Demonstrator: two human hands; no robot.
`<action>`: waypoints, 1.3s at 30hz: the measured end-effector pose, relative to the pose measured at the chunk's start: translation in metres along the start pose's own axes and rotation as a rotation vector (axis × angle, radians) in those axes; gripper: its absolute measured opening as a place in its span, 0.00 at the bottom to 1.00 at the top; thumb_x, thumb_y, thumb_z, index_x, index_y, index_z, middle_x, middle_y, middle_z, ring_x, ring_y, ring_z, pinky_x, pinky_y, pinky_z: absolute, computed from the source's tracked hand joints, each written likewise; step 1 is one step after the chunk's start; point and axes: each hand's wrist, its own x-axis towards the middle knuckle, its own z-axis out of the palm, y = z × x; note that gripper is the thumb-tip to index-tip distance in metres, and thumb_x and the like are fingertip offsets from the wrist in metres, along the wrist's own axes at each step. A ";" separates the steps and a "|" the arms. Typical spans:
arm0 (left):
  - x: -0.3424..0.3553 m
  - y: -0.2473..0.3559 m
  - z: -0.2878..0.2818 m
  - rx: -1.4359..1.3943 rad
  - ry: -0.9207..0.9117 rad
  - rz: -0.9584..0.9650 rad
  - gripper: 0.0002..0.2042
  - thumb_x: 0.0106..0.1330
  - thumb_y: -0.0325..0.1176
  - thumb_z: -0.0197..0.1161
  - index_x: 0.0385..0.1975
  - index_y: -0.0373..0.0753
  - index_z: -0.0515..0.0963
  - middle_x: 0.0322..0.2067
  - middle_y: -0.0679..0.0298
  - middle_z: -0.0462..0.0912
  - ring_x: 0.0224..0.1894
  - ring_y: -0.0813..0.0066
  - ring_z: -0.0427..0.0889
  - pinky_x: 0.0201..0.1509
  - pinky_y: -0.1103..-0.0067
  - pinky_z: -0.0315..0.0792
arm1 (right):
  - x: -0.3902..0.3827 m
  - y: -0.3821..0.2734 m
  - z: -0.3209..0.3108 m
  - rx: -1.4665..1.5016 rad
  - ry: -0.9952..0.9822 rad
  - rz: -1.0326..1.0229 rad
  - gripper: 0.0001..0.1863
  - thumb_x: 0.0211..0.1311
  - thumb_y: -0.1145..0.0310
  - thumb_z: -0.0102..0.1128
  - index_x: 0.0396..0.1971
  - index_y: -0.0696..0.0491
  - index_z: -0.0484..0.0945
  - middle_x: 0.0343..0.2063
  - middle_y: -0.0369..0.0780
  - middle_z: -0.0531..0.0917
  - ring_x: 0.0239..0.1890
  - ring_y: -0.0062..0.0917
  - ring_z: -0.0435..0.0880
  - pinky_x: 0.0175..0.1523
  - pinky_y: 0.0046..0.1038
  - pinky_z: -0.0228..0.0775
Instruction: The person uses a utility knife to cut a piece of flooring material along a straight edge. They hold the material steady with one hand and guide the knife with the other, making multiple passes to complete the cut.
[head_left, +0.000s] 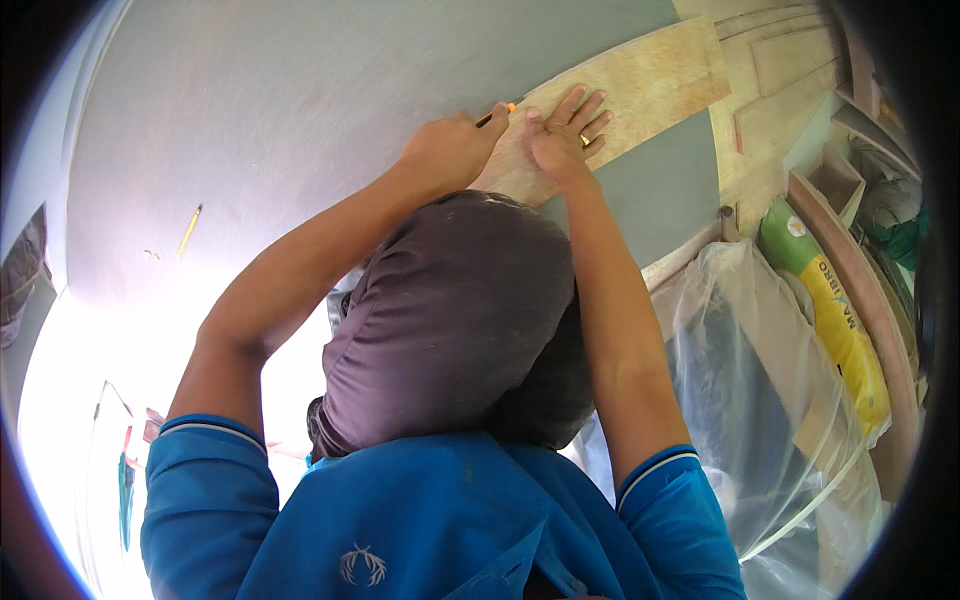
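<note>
Fingers (594, 103) of the right hand (572, 137) lie spread and flat on a pale wooden strip (650, 80), a gold-coloured ring on one of them. Taking that hand as the middle of the clock, with twelve straight ahead of the person, I see the left hand (455, 150) at nine, curled around a slim black-and-orange tool (498, 115). The tool's orange end sits just beside the strip's far edge; whether it touches the wood, I can't tell from here. The strip runs out toward two o'clock, and its near end is hidden behind the person. Under it stretches a broad grey sheet (300, 90), showing from nine round to ten and again at four. A yellow pencil (189, 231) lies on the sheet between eight and nine, well apart from both hands. Paler wooden panels (790, 65) stand out between two and three. At seven bulges dark cloth (450, 310), apparently over a bent knee, with the blue shirt (430, 520) beyond. Clear plastic sheeting (720, 400) hangs in folds at five; near it, at four, a green-and-yellow sack (830, 290) leans beside a curved wooden piece (862, 290).
</note>
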 end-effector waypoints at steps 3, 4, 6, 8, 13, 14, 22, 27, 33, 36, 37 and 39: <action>-0.027 -0.005 -0.005 -0.002 -0.074 -0.006 0.30 0.74 0.29 0.56 0.76 0.39 0.60 0.39 0.44 0.85 0.43 0.47 0.88 0.42 0.58 0.83 | 0.001 0.003 0.002 -0.013 0.020 0.000 0.55 0.77 0.32 0.42 0.82 0.50 0.21 0.79 0.50 0.12 0.79 0.57 0.07 0.79 0.63 0.10; -0.033 -0.009 0.000 0.008 -0.069 -0.008 0.30 0.74 0.29 0.56 0.75 0.38 0.60 0.38 0.44 0.85 0.42 0.47 0.89 0.41 0.58 0.83 | 0.002 0.004 0.003 -0.020 0.030 0.000 0.55 0.77 0.32 0.41 0.82 0.50 0.21 0.79 0.50 0.12 0.79 0.57 0.07 0.79 0.63 0.10; -0.045 -0.017 0.012 0.030 -0.048 -0.027 0.30 0.73 0.28 0.56 0.75 0.38 0.60 0.37 0.45 0.85 0.41 0.48 0.89 0.39 0.60 0.83 | 0.001 -0.001 0.002 0.000 0.018 -0.012 0.55 0.77 0.33 0.41 0.81 0.50 0.21 0.79 0.50 0.12 0.79 0.57 0.07 0.79 0.63 0.10; -0.067 -0.026 0.021 0.025 -0.044 -0.015 0.30 0.73 0.28 0.57 0.75 0.38 0.60 0.36 0.45 0.85 0.39 0.47 0.89 0.38 0.60 0.83 | -0.003 0.000 -0.001 0.006 0.016 -0.004 0.55 0.77 0.33 0.41 0.81 0.50 0.20 0.79 0.50 0.12 0.79 0.58 0.07 0.79 0.63 0.10; -0.117 -0.033 0.021 -0.012 -0.084 -0.108 0.31 0.72 0.29 0.58 0.76 0.38 0.59 0.37 0.44 0.84 0.38 0.46 0.89 0.37 0.60 0.84 | 0.001 0.003 0.003 0.020 0.040 -0.011 0.56 0.77 0.33 0.42 0.81 0.49 0.19 0.79 0.51 0.12 0.79 0.58 0.07 0.79 0.64 0.11; -0.117 -0.029 0.021 -0.037 -0.078 -0.135 0.32 0.73 0.29 0.58 0.76 0.39 0.59 0.39 0.43 0.84 0.38 0.46 0.89 0.38 0.60 0.84 | 0.001 0.005 0.004 0.019 0.042 -0.020 0.56 0.77 0.33 0.42 0.81 0.49 0.18 0.79 0.50 0.12 0.79 0.58 0.07 0.79 0.64 0.11; -0.029 -0.013 0.008 -0.087 0.125 -0.078 0.30 0.74 0.28 0.55 0.77 0.44 0.59 0.48 0.41 0.84 0.47 0.45 0.89 0.48 0.58 0.84 | 0.003 0.008 0.006 0.042 0.053 -0.037 0.56 0.76 0.32 0.42 0.81 0.49 0.19 0.79 0.50 0.12 0.79 0.58 0.07 0.78 0.65 0.10; -0.009 -0.015 0.018 -0.088 0.124 -0.016 0.31 0.74 0.28 0.55 0.77 0.43 0.60 0.50 0.41 0.84 0.48 0.45 0.88 0.48 0.57 0.84 | -0.001 0.006 0.004 0.077 0.066 -0.064 0.56 0.76 0.34 0.45 0.82 0.52 0.24 0.80 0.51 0.14 0.79 0.60 0.09 0.78 0.65 0.09; -0.005 -0.015 0.014 -0.068 0.062 0.019 0.28 0.74 0.28 0.54 0.75 0.40 0.62 0.45 0.44 0.86 0.47 0.45 0.88 0.46 0.57 0.83 | 0.000 0.009 0.006 0.039 0.058 -0.054 0.57 0.76 0.31 0.42 0.81 0.50 0.20 0.79 0.51 0.12 0.79 0.59 0.08 0.78 0.65 0.10; -0.002 -0.018 0.017 -0.094 0.115 0.028 0.29 0.74 0.29 0.54 0.76 0.46 0.63 0.37 0.45 0.86 0.40 0.44 0.88 0.41 0.56 0.81 | 0.000 0.007 0.006 0.046 0.073 -0.061 0.57 0.75 0.32 0.43 0.81 0.50 0.21 0.79 0.51 0.12 0.79 0.59 0.07 0.78 0.65 0.10; -0.007 -0.021 0.019 -0.096 0.114 0.033 0.28 0.74 0.30 0.54 0.75 0.46 0.62 0.37 0.45 0.86 0.40 0.44 0.88 0.41 0.56 0.81 | 0.000 0.006 0.005 0.049 0.079 -0.064 0.57 0.75 0.32 0.43 0.81 0.50 0.21 0.79 0.51 0.13 0.79 0.59 0.07 0.78 0.65 0.10; -0.021 -0.025 0.020 -0.095 0.111 0.044 0.28 0.75 0.34 0.55 0.75 0.46 0.62 0.37 0.45 0.86 0.40 0.43 0.88 0.42 0.56 0.80 | 0.000 0.004 0.005 0.047 0.069 -0.052 0.56 0.76 0.33 0.43 0.81 0.50 0.21 0.79 0.51 0.13 0.79 0.59 0.07 0.78 0.65 0.10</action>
